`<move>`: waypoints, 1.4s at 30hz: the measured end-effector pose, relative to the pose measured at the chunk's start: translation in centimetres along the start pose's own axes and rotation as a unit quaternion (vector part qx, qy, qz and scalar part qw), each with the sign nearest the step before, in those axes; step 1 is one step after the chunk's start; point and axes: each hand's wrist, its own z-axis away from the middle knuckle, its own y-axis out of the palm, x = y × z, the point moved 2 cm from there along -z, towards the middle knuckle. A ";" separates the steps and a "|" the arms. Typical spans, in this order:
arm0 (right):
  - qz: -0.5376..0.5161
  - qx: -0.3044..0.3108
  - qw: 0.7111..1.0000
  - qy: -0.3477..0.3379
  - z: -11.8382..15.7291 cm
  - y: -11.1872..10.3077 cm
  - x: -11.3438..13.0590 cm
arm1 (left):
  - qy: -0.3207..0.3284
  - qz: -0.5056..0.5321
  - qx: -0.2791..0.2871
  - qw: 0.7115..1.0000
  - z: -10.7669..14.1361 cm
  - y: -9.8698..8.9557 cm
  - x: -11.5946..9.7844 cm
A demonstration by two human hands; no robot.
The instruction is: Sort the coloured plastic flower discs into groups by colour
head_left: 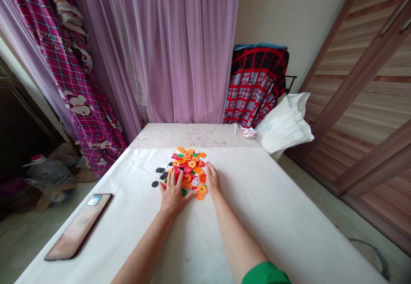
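A heap of small flower-shaped plastic discs (190, 164) in orange, red, green, white and black lies on the white-covered table. My left hand (173, 194) rests palm down over the near left part of the heap, its fingers spread and covering some discs. Along the heap's right side stands my right hand (212, 179), fingers stretched out and its edge toward the table. Several black discs (160, 170) lie loose at the left. Two orange discs (201, 190) sit at the near right, between my hands.
A phone (78, 228) lies face down near the table's left edge. At the far right corner, a white plastic bag (284, 123) leans beside a small patterned packet (248, 132). Purple curtains (189, 53) hang behind the table (257, 215); a wooden wardrobe (362, 117) stands right.
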 end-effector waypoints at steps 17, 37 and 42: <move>0.328 0.127 0.914 -0.202 7.9 -6.0 2.3 | -0.083 0.072 -0.081 0.991 -1.0 -0.5 4.6; 0.365 0.138 0.898 -0.205 7.9 -3.1 2.9 | -0.086 0.103 -0.095 0.986 -2.1 -0.7 4.5; 0.334 0.036 0.920 -0.202 4.7 -6.1 1.0 | -0.105 0.230 -0.166 0.953 -2.9 -0.6 6.0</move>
